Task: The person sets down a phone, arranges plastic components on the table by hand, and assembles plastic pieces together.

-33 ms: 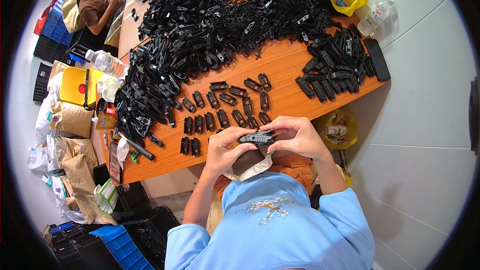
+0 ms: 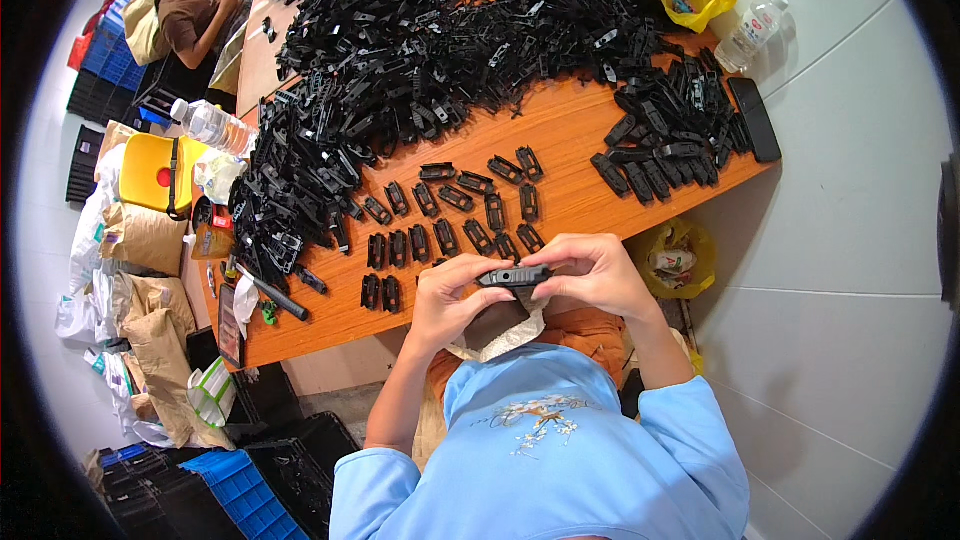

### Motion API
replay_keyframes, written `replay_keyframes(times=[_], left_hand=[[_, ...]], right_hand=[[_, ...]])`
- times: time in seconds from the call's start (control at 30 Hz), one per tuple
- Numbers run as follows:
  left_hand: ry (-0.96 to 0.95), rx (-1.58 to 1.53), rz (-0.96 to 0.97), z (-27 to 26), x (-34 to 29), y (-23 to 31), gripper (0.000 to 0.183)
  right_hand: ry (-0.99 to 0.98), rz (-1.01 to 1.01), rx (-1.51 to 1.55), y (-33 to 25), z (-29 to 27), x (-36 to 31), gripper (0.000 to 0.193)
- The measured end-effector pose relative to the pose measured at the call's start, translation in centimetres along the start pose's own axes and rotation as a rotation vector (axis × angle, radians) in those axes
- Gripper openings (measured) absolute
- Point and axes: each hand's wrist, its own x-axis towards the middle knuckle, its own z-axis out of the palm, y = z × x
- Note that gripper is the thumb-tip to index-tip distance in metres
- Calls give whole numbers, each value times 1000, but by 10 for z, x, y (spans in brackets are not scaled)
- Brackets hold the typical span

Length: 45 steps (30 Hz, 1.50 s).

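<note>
Between both hands, just past the table's near edge, is an elongated black plastic part (image 2: 515, 277) with ridges and a small round hole. My left hand (image 2: 452, 295) pinches its left end between thumb and fingers. The other end is gripped the same way by my right hand (image 2: 598, 275). Fingertips cover both ends. Several open-framed black plastic pieces (image 2: 445, 237) lie spaced in loose rows on the wooden table (image 2: 570, 155) beyond my hands.
A large heap of black parts (image 2: 400, 60) covers the far table; a smaller pile (image 2: 665, 140) lies right, beside a dark phone (image 2: 755, 120). Bottles (image 2: 752, 32) stand at both sides. A black-handled tool (image 2: 272, 295) lies left. Another person (image 2: 190, 5) sits far left.
The black part has turned slightly in my fingers, and its ridged side now looks smoother and more even. My hands have barely moved.
</note>
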Motion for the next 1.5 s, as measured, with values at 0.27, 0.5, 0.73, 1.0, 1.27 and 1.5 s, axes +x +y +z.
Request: replay_keyframes(times=[0.27, 0.5, 0.73, 1.0, 1.27, 1.5], left_hand=[[-100, 85, 35, -7, 2, -1, 29], [-55, 25, -30, 12, 0, -13, 32], [135, -6, 9, 5, 6, -13, 26], [186, 58, -2, 6, 2, -13, 21], [174, 79, 3, 11, 11, -11, 20], [181, 59, 4, 16, 17, -15, 21]], right_hand=[[-11, -41, -25, 11, 2, -5, 25], [118, 22, -72, 6, -14, -2, 23], [884, -320, -526, -15, -146, 27, 22], [1066, -306, -1007, -12, -175, 54, 29], [515, -81, -991, 40, -44, 87, 23], [548, -179, -1203, 51, -39, 98, 12]])
